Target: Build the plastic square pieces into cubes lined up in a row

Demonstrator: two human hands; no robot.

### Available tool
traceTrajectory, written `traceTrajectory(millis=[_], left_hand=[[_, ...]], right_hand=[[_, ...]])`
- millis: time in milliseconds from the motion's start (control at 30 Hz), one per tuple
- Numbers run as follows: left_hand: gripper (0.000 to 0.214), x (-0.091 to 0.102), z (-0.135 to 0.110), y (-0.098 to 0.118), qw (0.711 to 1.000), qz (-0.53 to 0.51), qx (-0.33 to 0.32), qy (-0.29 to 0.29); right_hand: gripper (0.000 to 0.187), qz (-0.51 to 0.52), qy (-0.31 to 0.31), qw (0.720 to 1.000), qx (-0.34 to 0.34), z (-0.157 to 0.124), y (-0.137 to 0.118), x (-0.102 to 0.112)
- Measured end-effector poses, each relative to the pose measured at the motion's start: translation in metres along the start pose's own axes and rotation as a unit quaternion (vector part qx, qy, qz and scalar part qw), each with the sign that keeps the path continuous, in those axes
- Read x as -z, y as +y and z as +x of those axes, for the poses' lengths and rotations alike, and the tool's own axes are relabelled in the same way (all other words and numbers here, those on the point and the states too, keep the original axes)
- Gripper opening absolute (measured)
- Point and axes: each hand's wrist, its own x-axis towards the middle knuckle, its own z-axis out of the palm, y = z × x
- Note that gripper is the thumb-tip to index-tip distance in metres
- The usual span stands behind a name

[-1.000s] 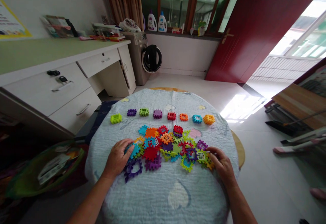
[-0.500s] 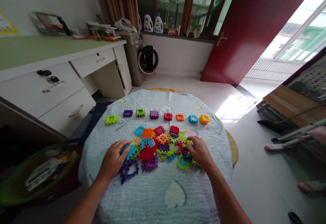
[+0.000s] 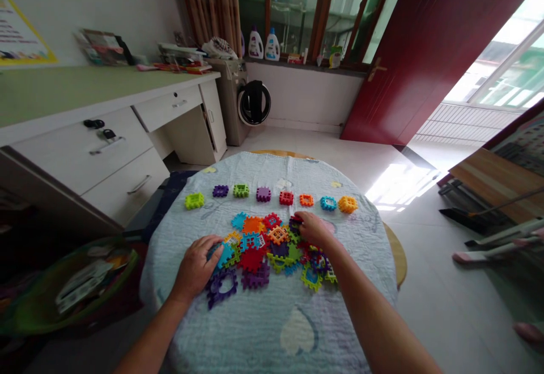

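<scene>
Nearest the person, the left forearm (image 3: 159, 323) and right forearm (image 3: 368, 303) reach in over a pale blue tablecloth (image 3: 238, 337) with a white heart (image 3: 298, 331) printed between them. A dark purple frame (image 3: 213, 296) with a round hole lies at the near left edge of the pile of plastic pieces (image 3: 252, 259), which sits mid-table between the hands.

The left hand (image 3: 196, 263) rests at the pile's left side, fingers curved and thumb beside a blue piece (image 3: 224, 256); whether it grips anything cannot be told. The right forearm passes over the pile's right part and hides several pieces there, leaving a lime frame (image 3: 312, 288) showing beside it. The right hand (image 3: 313, 230) is at the far side of the pile, fingers bent down at a red piece (image 3: 294, 219); the hand covers much of it, so a grip cannot be made out.

Beyond the pile, a row of eight small blocks runs across the cloth, from a lime block (image 3: 194, 200) at the left to a yellow-orange block (image 3: 348, 204) at the right. A green tub (image 3: 42, 326) stands on the floor to the left, below a white desk (image 3: 114, 147). Farther off are a washing machine (image 3: 232, 102) with its door open, a red door (image 3: 408, 68), and two detergent bottles (image 3: 272, 48) on the windowsill (image 3: 312, 67).
</scene>
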Motion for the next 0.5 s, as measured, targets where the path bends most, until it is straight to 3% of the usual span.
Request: traceTrajectory(millis=[133, 333, 500], left_hand=[[0.034, 0.0, 0.0, 0.0, 1.0, -0.001, -0.002, 0.002], [0.034, -0.001, 0.001, -0.002, 1.0, 0.003, -0.004, 0.002], [0.037, -0.001, 0.002, -0.002, 1.0, 0.008, -0.01, 0.004]], right_hand=[[0.028, 0.019, 0.02, 1.0, -0.008, -0.004, 0.015, 0.011], [0.043, 0.12, 0.148, 0.975, -0.114, -0.03, 0.076, 0.029], [0.027, 0.067, 0.15, 0.976, -0.14, -0.046, 0.103, 0.021]])
